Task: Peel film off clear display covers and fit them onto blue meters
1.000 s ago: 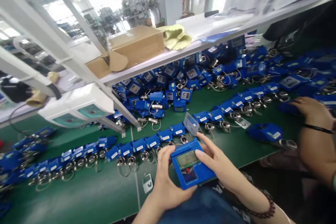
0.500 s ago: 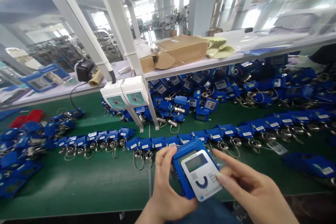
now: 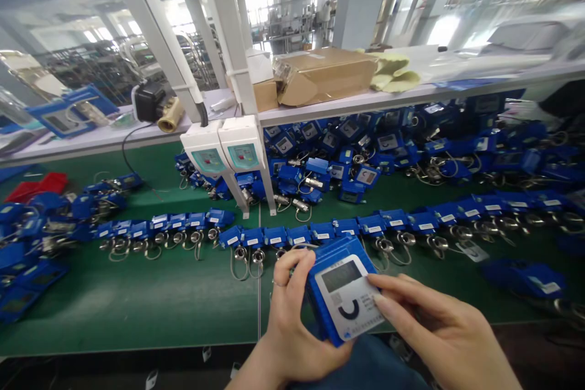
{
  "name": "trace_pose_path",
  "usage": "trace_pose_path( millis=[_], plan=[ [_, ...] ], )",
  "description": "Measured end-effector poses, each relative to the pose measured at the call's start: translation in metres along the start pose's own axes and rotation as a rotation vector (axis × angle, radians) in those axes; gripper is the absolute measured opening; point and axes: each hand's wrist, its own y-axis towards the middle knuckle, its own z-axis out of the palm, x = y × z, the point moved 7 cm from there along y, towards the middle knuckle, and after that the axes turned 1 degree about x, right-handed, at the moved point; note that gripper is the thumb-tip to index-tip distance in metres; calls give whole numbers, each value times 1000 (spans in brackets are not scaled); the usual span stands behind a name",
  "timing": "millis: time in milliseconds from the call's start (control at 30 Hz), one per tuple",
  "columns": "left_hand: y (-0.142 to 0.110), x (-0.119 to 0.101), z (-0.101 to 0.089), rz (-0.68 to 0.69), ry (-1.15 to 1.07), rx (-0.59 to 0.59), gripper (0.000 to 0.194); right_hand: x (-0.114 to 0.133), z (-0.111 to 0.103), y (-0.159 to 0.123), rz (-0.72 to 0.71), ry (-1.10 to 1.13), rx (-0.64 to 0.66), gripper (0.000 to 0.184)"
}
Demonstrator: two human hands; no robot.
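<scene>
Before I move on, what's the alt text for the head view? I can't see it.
The left hand holds a blue device, the right hand at the edge of its pale faceplate. Behind, a row of similar devices crosses a green bench; a box sits on a shelf above.

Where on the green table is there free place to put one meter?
Widest: the table left of the left hand, between the row and front edge. A narrower strip lies right of centre, between row and heap. Crowded: that heap under the shelf, the left pile.
</scene>
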Motion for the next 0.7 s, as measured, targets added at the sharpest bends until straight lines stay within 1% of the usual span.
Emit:
trace_pose_path(
  millis=[67, 200, 267, 433, 533, 633, 700],
  plan=[
    [-2, -2, -2, 32, -7, -20, 87, 1, 0, -2, 0, -4, 5, 25],
    [-4, -6, -4, 86, -8, -45, 63, 6, -1, -5, -19, -20, 11, 22],
    [-3, -7, -4, 94, 3, -46, 56, 8, -2, -5, -44, -30, 13, 21],
    [-2, -12, -3, 111, 14, -38, 55, 10, -6, -5, -77, -58, 42, 22],
    [-2, -15, -1, 114, 30, -13, 56, 10, -5, -5, -106, -97, 86, 22],
    [-1, -15, 2, 107, 51, -3, 54, 14, -5, -2, -223, -146, 86, 22],
    [0, -13, 4, 83, 65, -11, 52, 20, -5, 4, -373, -244, 82, 25]
  ],
)
